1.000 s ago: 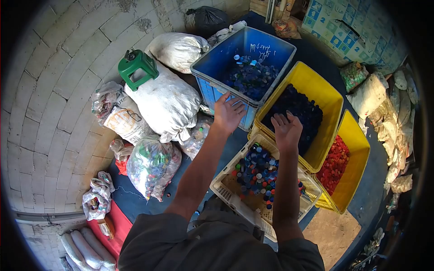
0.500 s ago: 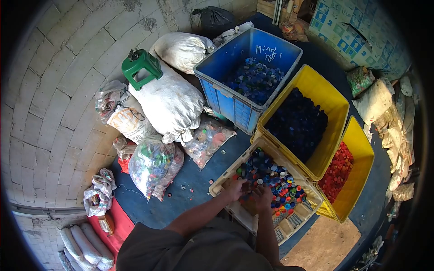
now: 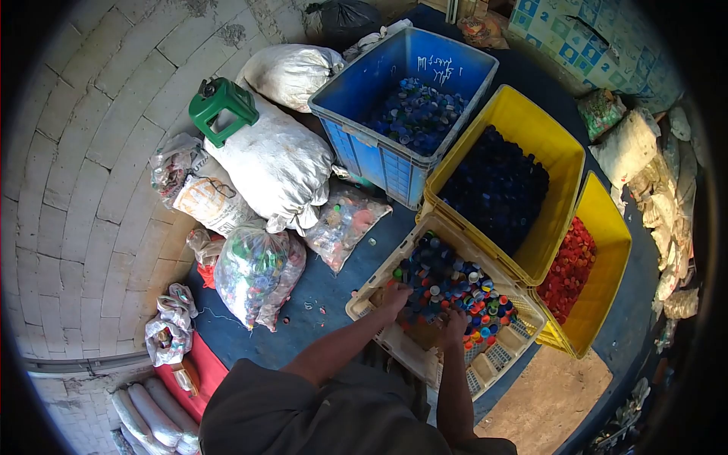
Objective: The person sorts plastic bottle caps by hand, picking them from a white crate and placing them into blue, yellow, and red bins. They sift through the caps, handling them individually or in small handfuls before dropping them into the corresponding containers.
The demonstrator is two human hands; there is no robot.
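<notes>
A cream slatted crate (image 3: 362, 302) holds a heap of mixed bottle caps (image 3: 447, 284), blue, white, red, orange and green. My left hand (image 3: 394, 298) is over the crate's left part, at the edge of the heap, its fingers bent toward the dark caps. To its right, my right hand (image 3: 453, 324) reaches among the caps near the front of the heap, fingers curled. The two hands are apart. Whether either one holds a cap is too small to tell.
Behind the crate stand a blue bin (image 3: 379, 163) of blue caps, a yellow bin (image 3: 561, 163) of dark blue caps and another yellow bin (image 3: 608, 254) of red caps. White sacks (image 3: 277, 163), a green plastic object (image 3: 220, 110) and clear bags (image 3: 250, 273) of caps lie left.
My hands have moved apart; they were close together over the caps. The view has shifted slightly, so the bins and sacks appear a little higher.
</notes>
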